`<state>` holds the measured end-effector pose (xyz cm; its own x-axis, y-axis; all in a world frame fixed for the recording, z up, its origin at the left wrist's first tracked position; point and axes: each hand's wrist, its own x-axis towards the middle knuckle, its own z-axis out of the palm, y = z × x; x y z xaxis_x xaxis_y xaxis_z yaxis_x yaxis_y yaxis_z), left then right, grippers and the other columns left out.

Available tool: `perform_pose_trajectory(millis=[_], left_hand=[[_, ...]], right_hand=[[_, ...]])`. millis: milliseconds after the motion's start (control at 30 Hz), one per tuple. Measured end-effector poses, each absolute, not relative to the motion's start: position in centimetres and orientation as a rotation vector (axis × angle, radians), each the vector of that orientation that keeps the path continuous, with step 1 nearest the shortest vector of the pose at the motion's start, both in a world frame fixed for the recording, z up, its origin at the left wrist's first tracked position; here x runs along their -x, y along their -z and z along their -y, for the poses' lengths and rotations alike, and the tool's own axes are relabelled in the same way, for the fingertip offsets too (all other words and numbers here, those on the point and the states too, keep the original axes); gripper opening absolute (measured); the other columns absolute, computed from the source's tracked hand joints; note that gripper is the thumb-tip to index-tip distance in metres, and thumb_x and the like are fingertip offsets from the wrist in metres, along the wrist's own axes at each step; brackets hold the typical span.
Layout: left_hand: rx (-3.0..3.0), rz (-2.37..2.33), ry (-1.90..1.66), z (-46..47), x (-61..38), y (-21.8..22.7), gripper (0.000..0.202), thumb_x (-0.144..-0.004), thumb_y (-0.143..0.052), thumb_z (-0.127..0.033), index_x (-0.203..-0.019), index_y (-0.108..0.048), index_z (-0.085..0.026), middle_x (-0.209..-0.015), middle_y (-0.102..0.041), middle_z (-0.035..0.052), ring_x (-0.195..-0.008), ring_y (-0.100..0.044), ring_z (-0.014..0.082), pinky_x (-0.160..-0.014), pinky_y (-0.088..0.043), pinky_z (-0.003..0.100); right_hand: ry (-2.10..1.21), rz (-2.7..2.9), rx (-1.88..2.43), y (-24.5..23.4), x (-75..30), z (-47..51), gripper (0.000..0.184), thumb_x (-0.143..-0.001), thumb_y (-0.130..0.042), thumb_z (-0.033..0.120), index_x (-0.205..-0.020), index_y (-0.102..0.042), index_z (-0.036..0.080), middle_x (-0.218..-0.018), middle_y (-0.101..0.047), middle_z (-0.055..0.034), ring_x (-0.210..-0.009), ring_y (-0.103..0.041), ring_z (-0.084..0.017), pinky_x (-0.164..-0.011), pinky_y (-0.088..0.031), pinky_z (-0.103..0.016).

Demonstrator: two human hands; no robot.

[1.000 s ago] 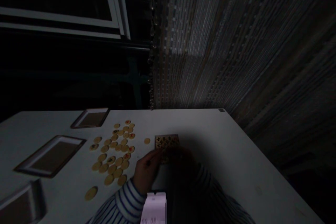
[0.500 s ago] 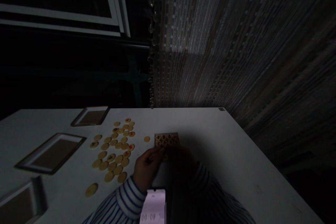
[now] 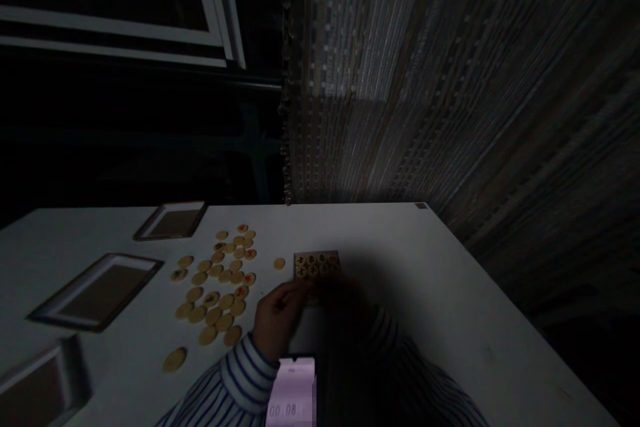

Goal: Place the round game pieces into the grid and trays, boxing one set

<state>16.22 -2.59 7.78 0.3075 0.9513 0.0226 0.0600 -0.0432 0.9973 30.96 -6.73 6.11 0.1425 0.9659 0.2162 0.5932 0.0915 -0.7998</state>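
A small tray of Chinese chess pieces [image 3: 317, 264] lies before me, rows of round wooden discs with dark characters and a red one in it. My left hand [image 3: 277, 317] is at its near left side, thumb and fingers pinched together; whatever they hold is hidden. Deep in shadow, my right hand [image 3: 347, 303] covers the near right part of the tray, and its fingers cannot be made out. A faint pale round piece [image 3: 313, 298] shows between the hands. One loose disc [image 3: 279, 263] lies left of the tray.
Many loose chess pieces [image 3: 213, 316], mostly face down, are scattered to the left. Beyond them lie open trays [image 3: 109, 255], [image 3: 170, 204] and a tray [image 3: 75, 367] at lower left. A lit phone [image 3: 293, 390] showing a timer sits between my forearms. A curtain [image 3: 360, 113] hangs behind the white table [image 3: 425, 320].
Both hands stay at the tray with only slight finger movement. The pale piece between them looks darker and more covered. The view has shifted very slightly.
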Motion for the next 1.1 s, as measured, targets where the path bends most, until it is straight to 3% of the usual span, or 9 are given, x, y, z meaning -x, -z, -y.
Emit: perform_pose_trajectory(millis=[200, 467, 1100], left_hand=[[-1.349, -1.018, -0.942, 2.7, -16.3, -8.4, 0.026, -0.058, -0.064, -0.038, -0.07, -0.068, -0.016, -0.07, -0.071, 0.0053, -0.068, -0.065, 0.0198, -0.066, -0.052, 0.029], [-1.319, -1.002, -0.948, 2.2, -16.1, -6.9, 0.03, -0.063, -0.064, -0.038, -0.081, -0.068, -0.014, -0.082, -0.07, 0.0076, -0.08, -0.064, 0.0204, -0.077, -0.049, 0.031], [-1.218, -1.003, -0.94, 2.1, -16.1, -6.3, 0.041, -0.062, -0.065, -0.043, -0.087, -0.067, -0.011, -0.086, -0.07, 0.0096, -0.082, -0.063, 0.0206, -0.078, -0.049, 0.032]], right_hand=[[-0.644, 1.497, 1.531, -6.8, -30.9, 7.2, 0.024, -0.079, -0.051, 0.032, -0.091, -0.067, 0.019, -0.088, -0.069, -0.0058, -0.08, -0.063, -0.018, -0.071, -0.051, -0.029], [-0.625, 1.424, 1.544, -7.0, -30.6, 7.3, 0.028, -0.077, -0.052, 0.038, -0.09, -0.066, 0.018, -0.086, -0.069, -0.0076, -0.078, -0.064, -0.02, -0.07, -0.052, -0.032], [-0.638, 1.464, 1.529, -6.2, -30.9, 7.1, 0.025, -0.077, -0.053, 0.034, -0.093, -0.065, 0.019, -0.089, -0.068, -0.0067, -0.081, -0.064, -0.019, -0.072, -0.052, -0.031]])
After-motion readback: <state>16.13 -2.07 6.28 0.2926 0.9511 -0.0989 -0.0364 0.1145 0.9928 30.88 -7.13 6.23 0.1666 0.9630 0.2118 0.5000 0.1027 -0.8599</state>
